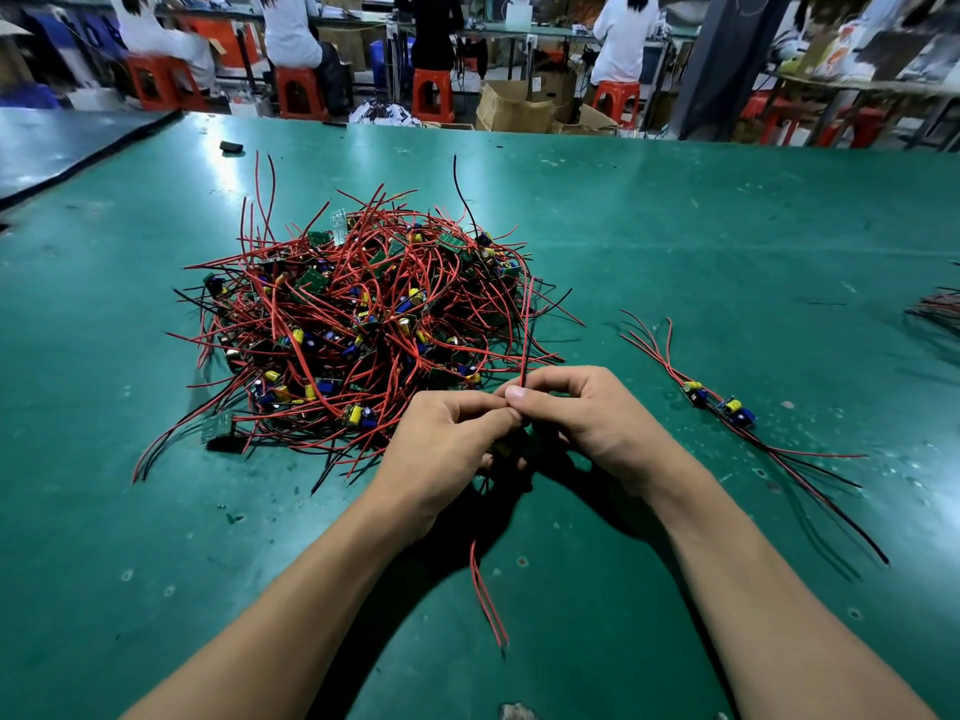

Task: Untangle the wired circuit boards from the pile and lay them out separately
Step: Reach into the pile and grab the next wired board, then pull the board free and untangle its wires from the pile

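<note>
A big tangled pile of wired circuit boards [358, 324] with red and black leads lies on the green table [727, 241], left of centre. Just in front of its near edge, my left hand [447, 449] and my right hand [587, 418] meet and together hold one wired board [506, 449], mostly hidden between the fingers. My right thumb and fingers pinch its red and black wires, which rise toward the pile. Two red leads [488, 600] hang down below my hands. Two separated boards [719, 402] lie side by side on the right, wires stretched out.
A small black object [231, 147] lies at the far left of the table. Another bundle of wires [935, 309] shows at the right edge. Beyond the far edge, people sit on red stools at benches, with cardboard boxes [514, 109] on the floor.
</note>
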`<action>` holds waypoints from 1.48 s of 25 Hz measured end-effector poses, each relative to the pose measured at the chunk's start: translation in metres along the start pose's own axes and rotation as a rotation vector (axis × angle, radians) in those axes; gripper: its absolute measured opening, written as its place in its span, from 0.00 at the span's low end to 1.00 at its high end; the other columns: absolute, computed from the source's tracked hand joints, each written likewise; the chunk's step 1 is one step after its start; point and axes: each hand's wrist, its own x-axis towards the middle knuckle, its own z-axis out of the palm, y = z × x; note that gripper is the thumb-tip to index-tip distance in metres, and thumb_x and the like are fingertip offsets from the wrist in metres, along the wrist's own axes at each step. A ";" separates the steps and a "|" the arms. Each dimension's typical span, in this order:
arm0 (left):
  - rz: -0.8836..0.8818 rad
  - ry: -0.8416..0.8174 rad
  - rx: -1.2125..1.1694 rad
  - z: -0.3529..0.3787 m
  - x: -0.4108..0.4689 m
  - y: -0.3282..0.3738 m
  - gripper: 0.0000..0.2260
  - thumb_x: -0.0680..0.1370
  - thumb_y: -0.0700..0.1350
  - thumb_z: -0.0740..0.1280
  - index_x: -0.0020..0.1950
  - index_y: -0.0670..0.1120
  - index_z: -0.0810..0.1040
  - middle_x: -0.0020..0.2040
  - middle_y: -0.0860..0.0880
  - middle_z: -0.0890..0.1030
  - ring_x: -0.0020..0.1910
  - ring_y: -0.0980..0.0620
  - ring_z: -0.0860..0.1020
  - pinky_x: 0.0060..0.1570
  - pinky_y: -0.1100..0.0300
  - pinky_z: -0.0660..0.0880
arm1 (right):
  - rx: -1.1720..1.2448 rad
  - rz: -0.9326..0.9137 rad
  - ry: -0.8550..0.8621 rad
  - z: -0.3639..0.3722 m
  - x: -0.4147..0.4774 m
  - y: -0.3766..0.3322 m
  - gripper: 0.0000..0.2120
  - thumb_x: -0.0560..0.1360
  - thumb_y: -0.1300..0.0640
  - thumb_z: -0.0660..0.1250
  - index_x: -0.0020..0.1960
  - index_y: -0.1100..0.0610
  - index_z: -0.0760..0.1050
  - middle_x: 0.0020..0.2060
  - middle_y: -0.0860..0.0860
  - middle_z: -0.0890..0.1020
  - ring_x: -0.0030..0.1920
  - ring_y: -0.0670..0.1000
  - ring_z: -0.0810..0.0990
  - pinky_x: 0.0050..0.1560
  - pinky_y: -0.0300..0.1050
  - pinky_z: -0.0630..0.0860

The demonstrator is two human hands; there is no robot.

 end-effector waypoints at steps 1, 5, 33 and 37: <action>-0.008 0.003 -0.016 0.000 0.000 0.001 0.07 0.77 0.36 0.69 0.43 0.40 0.86 0.38 0.41 0.85 0.30 0.47 0.81 0.28 0.63 0.76 | -0.038 -0.027 0.028 0.001 0.000 0.000 0.14 0.76 0.51 0.73 0.47 0.63 0.82 0.41 0.70 0.80 0.36 0.55 0.77 0.40 0.48 0.73; -0.062 0.035 -0.114 -0.001 0.005 0.004 0.05 0.76 0.35 0.69 0.44 0.36 0.84 0.39 0.36 0.83 0.29 0.46 0.81 0.27 0.60 0.77 | -0.103 -0.142 0.151 0.007 0.001 0.000 0.12 0.78 0.53 0.72 0.40 0.59 0.81 0.27 0.46 0.75 0.28 0.42 0.70 0.31 0.35 0.67; -0.122 -0.068 -0.025 -0.004 0.004 0.012 0.04 0.75 0.36 0.71 0.44 0.35 0.84 0.35 0.42 0.83 0.29 0.48 0.80 0.28 0.63 0.75 | 0.549 -0.075 0.757 -0.005 0.022 -0.001 0.10 0.75 0.60 0.74 0.38 0.54 0.76 0.30 0.46 0.77 0.22 0.44 0.65 0.23 0.35 0.62; -0.118 -0.111 0.008 -0.003 0.002 0.013 0.04 0.75 0.37 0.71 0.42 0.39 0.85 0.35 0.44 0.84 0.29 0.50 0.80 0.29 0.65 0.75 | 0.701 -0.028 0.689 -0.008 0.019 -0.005 0.12 0.79 0.57 0.69 0.38 0.58 0.75 0.26 0.45 0.71 0.20 0.44 0.63 0.23 0.37 0.60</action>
